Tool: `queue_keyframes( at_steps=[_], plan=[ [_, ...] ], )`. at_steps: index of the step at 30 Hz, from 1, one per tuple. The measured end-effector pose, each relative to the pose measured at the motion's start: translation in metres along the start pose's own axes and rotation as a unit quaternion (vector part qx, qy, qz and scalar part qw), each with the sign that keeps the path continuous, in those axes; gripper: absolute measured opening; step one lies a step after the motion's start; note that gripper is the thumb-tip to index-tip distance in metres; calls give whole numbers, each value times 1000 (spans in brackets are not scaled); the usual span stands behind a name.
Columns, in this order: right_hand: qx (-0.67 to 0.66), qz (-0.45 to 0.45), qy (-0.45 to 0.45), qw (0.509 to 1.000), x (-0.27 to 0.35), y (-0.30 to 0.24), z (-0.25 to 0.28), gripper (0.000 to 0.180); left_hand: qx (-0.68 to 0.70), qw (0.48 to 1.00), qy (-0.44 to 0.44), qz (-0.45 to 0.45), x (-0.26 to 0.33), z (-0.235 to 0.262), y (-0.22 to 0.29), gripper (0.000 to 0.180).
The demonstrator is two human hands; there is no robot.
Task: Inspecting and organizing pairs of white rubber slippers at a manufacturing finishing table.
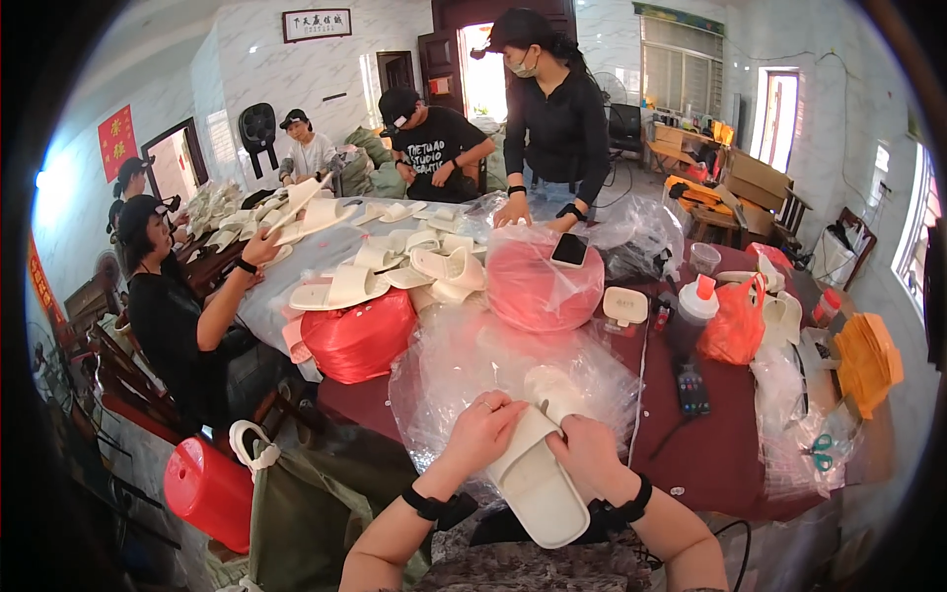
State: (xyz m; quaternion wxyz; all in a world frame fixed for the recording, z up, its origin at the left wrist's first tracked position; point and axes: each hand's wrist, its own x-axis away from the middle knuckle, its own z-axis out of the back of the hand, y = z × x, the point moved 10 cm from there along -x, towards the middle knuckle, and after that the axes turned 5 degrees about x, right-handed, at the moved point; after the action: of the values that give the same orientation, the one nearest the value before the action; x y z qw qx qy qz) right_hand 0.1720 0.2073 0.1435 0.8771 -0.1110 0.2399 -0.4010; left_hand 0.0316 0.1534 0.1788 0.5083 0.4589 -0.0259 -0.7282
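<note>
A white slide slipper (541,485) is tilted close to my body, its rounded end toward me. My left hand (485,432) is closed at the left side of its strap. On the strap's right side, my right hand (590,452) is closed too, with its thumb near the strap's edge and its other fingers partly hidden. Just beyond my hands, another white slipper (558,391) lies on a sheet of clear plastic (444,365); part of it is hidden. More white slippers (375,271) are heaped farther up the table.
A red bundle (359,333) and a plastic-wrapped pink roll (545,281) carrying a phone (569,250) stand ahead. At right are a bottle (694,311), an orange bag (735,316) and teal scissors (822,452). A red bucket (205,493) stands lower left. Several people work around the table.
</note>
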Motion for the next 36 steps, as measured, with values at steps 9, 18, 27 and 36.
queue_keyframes(
  at_steps=[9, 18, 27, 36],
  plan=[
    [58, 14, 100, 993, -31, 7, -13, 19, -2, 1000, -1, -6, 0, 0, 8, 26],
    [34, 30, 75, 996, -49, 15, -44, 19, 13, 1000, -8, -19, 7, -9, 11, 31],
    [8, -82, 3, 997, -30, 18, -51, 25, 58, 998, -19, -13, 14, 3, 32, 34],
    [-99, 30, 65, 993, 12, 0, -39, 24, -53, 997, -53, -2, 24, -12, 61, 45]
  ],
)
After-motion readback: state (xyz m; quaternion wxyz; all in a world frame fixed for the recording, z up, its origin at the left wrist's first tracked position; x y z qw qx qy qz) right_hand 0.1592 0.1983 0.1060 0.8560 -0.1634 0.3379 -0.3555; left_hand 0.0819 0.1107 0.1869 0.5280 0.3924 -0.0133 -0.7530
